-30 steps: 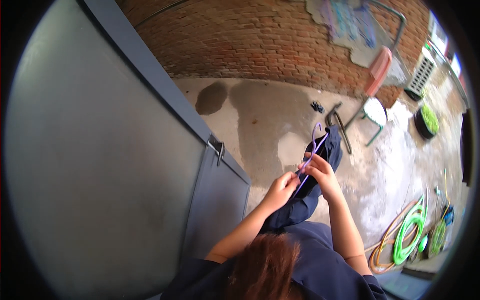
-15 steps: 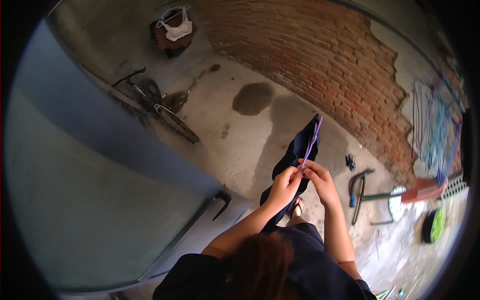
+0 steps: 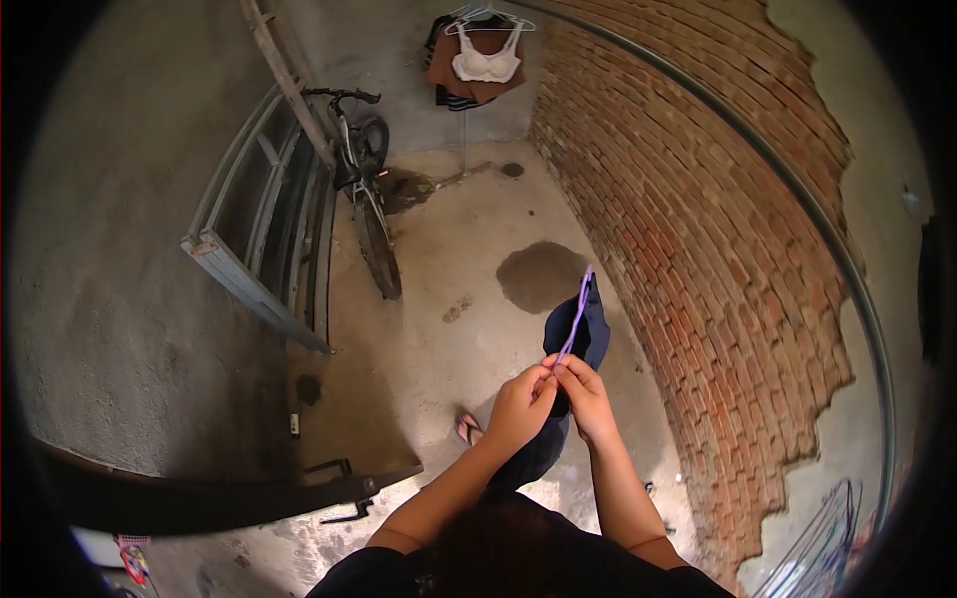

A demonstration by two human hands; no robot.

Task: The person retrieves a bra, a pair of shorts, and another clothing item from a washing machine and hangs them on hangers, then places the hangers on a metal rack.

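Left hand (image 3: 520,402): pinching purple hanger (image 3: 575,317) | Right hand (image 3: 586,394): pinching same hanger, fingertips touching left | Dark garment (image 3: 580,337): draped on hanger | Bicycle (image 3: 364,189): against wall, well apart

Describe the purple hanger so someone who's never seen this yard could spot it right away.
Start at the brick wall on the right, then drop to the two hands meeting in front of it. The purple hanger rises from their fingertips, inside a dark blue garment; it is the only thin purple line there.

Purple plastic hanger (image 3: 575,319), thin, held upright edge-on; dark navy garment (image 3: 588,334) draped over it, hanging down.
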